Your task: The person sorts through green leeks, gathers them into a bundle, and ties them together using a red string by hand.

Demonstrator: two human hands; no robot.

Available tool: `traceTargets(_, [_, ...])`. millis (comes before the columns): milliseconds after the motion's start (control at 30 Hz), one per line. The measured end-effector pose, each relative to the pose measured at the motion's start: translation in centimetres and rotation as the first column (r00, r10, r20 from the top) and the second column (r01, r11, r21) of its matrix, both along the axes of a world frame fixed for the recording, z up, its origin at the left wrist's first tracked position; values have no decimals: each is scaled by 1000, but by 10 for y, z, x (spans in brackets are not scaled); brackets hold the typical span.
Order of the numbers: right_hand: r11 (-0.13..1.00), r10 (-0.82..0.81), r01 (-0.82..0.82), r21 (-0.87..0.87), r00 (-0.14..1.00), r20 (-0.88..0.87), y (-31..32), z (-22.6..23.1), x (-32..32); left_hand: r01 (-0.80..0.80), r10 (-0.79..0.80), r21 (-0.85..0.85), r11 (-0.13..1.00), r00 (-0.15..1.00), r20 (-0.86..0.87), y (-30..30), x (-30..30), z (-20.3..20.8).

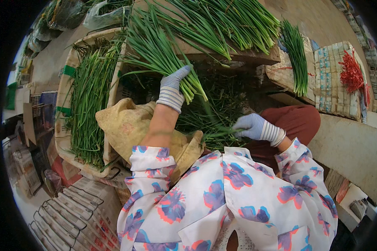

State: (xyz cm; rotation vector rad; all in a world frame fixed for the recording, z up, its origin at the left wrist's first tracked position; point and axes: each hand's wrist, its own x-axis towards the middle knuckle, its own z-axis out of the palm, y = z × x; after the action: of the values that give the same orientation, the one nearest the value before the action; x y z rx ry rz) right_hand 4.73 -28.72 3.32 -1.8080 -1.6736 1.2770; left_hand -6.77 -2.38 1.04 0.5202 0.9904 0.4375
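Note:
A bunch of garlic chives (153, 48) is gripped around its stems by my left hand (173, 88), which wears a striped glove. The pale cut ends point down toward me, and the long green leaves fan out away from me. My right hand (256, 126), gloved alike, is low over my lap with its fingers drawn together on a few loose chive leaves (221, 134); motion blurs them. A heap of dark leaf scraps (213, 104) lies below and between my hands. More chives (249, 25) rest on the wooden bench (255, 57) in front.
At the left stands a pale crate (62, 125) full of chives. A tan sack (121, 119) drapes beside my left forearm. To the right, one tied-looking bunch (295, 58) lies on a board, near a woven box (337, 79) with red ties (352, 73).

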Motion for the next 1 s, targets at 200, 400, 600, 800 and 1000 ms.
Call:
traceTargets(200, [673, 681, -194, -714, 540, 495, -2, -38, 30, 52, -52, -19, 998, 999, -12, 3, 2, 4])
traceTargets(400, [793, 566, -189, -580, 584, 583, 31, 0, 20, 82, -83, -45, 996, 996, -16, 5, -4, 6])
traceTargets(600, [732, -453, 34, 681, 770, 449, 93, 58, -25, 68, -58, -139, 988, 995, 77, -10, 12, 6])
traceTargets(800, [494, -445, -282, 822, 730, 518, 100, 56, -18, 96, -79, -191, 977, 992, 96, -9, 19, -3])
traceTargets(1000, [821, -117, -190, 538, 866, 485, 54, 77, -6, 312, -212, -177, 933, 878, 429, 5, 5, 2])
